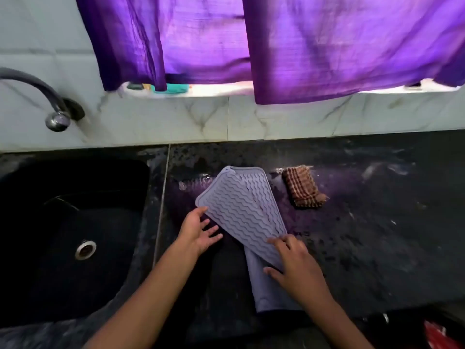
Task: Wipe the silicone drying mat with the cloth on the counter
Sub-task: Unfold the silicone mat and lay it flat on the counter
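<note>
A lilac silicone drying mat [241, 202] with wavy ridges lies partly folded on the dark counter [364, 248], its ridged half angled up to the left over a smooth lower flap. My right hand [294, 265] pinches the mat at the fold, fingers on top and thumb below. To the left, my left hand [198, 230] is open, its fingertips touching the mat's left edge. A folded brown checked cloth [303, 187] rests on the counter to the right of the mat, apart from both hands.
A black sink [75, 222] with a metal drain fills the left side, with a curved tap [56, 119] above it. Purple curtains [276, 46] hang over the tiled wall behind. Water patches lie on the counter around the mat. Something red [437, 336] shows at the bottom right corner.
</note>
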`<state>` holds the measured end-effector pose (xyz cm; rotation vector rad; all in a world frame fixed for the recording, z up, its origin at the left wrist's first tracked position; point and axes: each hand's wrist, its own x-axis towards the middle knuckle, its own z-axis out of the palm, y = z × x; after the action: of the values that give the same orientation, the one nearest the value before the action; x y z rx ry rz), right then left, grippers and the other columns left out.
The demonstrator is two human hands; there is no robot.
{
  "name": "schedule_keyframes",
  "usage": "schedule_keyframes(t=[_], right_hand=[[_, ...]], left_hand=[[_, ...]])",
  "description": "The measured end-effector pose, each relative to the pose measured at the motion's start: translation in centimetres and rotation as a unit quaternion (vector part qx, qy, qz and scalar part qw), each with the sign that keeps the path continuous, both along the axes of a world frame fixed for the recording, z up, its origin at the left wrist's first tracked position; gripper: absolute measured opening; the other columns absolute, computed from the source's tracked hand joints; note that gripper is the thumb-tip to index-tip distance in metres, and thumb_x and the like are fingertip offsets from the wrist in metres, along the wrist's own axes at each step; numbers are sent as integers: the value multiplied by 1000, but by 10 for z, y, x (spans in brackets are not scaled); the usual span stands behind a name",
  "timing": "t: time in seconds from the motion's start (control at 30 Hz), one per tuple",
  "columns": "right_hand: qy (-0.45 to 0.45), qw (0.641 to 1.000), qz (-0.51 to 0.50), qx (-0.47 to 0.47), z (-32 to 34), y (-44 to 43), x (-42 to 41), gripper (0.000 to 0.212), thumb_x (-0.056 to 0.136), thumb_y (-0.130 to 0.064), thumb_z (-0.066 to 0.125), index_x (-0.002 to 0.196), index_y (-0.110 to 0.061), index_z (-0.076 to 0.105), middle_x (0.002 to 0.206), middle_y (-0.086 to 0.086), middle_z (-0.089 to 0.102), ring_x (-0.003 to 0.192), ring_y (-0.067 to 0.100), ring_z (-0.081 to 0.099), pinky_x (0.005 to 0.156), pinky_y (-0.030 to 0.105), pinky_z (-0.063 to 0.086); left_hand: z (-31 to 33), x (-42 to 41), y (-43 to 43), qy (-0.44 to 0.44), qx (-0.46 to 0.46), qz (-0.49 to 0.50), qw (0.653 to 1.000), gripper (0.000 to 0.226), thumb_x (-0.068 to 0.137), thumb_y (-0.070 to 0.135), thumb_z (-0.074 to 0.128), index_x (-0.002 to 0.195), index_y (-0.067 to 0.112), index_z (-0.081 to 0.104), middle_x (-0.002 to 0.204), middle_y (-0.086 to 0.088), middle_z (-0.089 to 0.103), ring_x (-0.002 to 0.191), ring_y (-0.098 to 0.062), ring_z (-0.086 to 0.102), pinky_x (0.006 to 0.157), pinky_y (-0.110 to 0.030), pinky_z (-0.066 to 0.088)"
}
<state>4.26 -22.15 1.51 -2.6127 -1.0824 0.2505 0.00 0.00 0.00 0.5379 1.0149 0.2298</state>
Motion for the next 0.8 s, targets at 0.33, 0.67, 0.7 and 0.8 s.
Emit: schedule_keyframes(t=[0.33,0.67,0.7,0.8], right_hand=[[-41,990,-85,-107,-16,-15,-13,72,80,-15,64,144,-24,32,127,7,45,107,26,49,76,37,50],[-114,986,-119,-27,-21,-16,-22,46,47,-4,82,84,-14,58,73,4,52,58,22,55,32,27,38],[-101,989,-108,-14,-18,-13,-26,42,49,-7,81,81,-16,56,73,2,51,59,21,55,33,26,37],[-77,994,-66,32,-4,3,-35,36,56,-13,78,76,-19,48,71,-1,51,62,20,56,38,28,35]], left_hand=[[-10,25,9,46,49,-59,996,11,91,19,51,81,14,51,92,-3,51,71,-15,48,57,-27,37],[-16,44,18,51,170,-31,984,20,93,4,52,113,8,54,106,-9,62,95,-25,60,78,-43,50],[-14,44,23,41,164,-24,985,25,93,3,51,118,6,54,110,-10,62,97,-26,60,80,-45,50],[-6,40,43,26,188,-8,982,23,93,0,50,115,4,55,103,-10,62,86,-22,61,74,-40,53]])
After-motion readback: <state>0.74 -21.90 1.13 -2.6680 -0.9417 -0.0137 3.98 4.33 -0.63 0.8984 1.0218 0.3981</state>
